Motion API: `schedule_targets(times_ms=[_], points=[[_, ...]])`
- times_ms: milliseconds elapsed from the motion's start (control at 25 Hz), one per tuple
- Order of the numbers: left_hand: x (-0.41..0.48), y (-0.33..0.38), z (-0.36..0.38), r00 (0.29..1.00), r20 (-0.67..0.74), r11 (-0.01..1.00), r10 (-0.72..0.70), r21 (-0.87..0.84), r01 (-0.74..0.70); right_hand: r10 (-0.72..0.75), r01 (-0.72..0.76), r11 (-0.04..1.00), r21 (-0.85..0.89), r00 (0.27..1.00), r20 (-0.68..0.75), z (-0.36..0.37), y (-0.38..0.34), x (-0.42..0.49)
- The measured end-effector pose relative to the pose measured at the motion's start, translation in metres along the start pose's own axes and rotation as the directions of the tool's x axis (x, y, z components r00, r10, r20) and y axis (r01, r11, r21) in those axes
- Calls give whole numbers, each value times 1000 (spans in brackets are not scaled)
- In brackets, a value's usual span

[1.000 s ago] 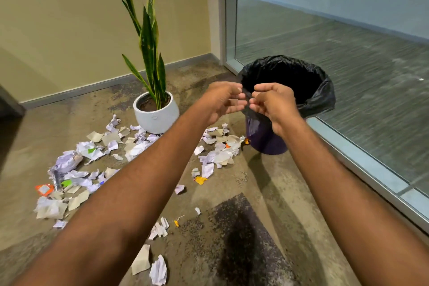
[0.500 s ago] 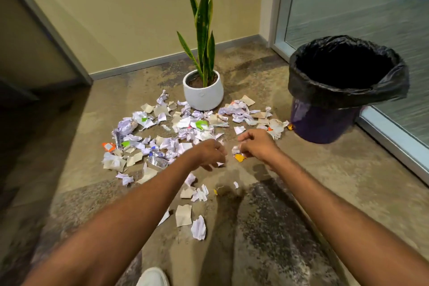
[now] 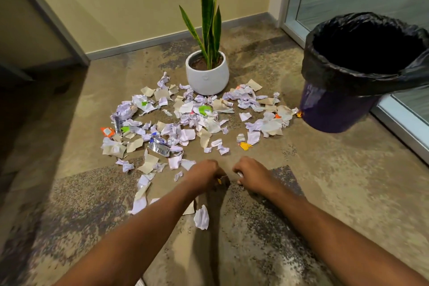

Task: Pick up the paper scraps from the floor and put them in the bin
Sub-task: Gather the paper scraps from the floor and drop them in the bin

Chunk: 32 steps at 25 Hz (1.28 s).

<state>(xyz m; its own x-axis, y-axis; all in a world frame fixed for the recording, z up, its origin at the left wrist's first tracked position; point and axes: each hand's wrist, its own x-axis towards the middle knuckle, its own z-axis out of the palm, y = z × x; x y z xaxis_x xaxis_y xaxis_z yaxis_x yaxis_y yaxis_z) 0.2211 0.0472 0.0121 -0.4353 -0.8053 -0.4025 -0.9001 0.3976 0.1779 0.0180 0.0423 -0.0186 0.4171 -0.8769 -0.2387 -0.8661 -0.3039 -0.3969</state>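
Two hands low at the floor: your left hand point(image 3: 204, 176) curls round a yellow scrap point(image 3: 219, 180), and your right hand point(image 3: 254, 176) pinches a white scrap point(image 3: 240, 174). Paper scraps point(image 3: 185, 127) lie spread between the plant pot point(image 3: 206, 76) and your hands (bin point(image 3: 336, 76) stands at right, upright).

Crumpled paper scraps point(image 3: 188, 133) litter the floor point(image 3: 325, 181) beside a black-lined bin point(image 3: 336, 112).

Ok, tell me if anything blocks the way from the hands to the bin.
Nothing visible does. Between the right hand and left hand and the bin lies only floor with loose paper scraps; the plant pot stands clear, farther back.
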Motion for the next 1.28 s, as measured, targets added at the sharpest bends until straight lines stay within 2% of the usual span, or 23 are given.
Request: schedule_targets(times_ms=[80,320,480,600,680,760,840,920,1000,1080,1280], points=[[1,-3,6,998,-39,996,41,79,-37,-14,14,1000,5,998,-55,6,4,0],[3,-7,14,979,-184,991,92,109,-72,22,-15,998,64,995,-100,12,11,2],[7,-7,13,983,-177,998,56,32,-51,65,-52,992,112,991,-115,14,12,4],[10,-5,13,982,-184,999,28,-40,-36,151,-125,956,267,985,-79,14,11,4],[13,-3,16,974,-223,984,-32,-181,-9,230,-184,868,461,972,-45,10,10,2],[16,1,18,950,-251,881,-188,-470,50,288,-206,736,645,957,-23,3,8,0],[21,9,16,923,-187,669,-335,-737,93,312,-202,612,764,950,1,-8,7,-1],[27,16,9,911,-100,458,-400,-883,104,313,-183,533,826,950,8,-20,7,-2],[32,24,-1,917,-41,264,-397,-962,72,337,-157,487,859,941,-20,-34,9,-1],[38,31,-14,928,-36,139,-372,-990,17,364,-116,518,848,927,-95,-46,12,0],[55,69,-48,926,-21,-79,-376,-995,-55,409,-26,658,753,852,-328,-85,25,-2]])
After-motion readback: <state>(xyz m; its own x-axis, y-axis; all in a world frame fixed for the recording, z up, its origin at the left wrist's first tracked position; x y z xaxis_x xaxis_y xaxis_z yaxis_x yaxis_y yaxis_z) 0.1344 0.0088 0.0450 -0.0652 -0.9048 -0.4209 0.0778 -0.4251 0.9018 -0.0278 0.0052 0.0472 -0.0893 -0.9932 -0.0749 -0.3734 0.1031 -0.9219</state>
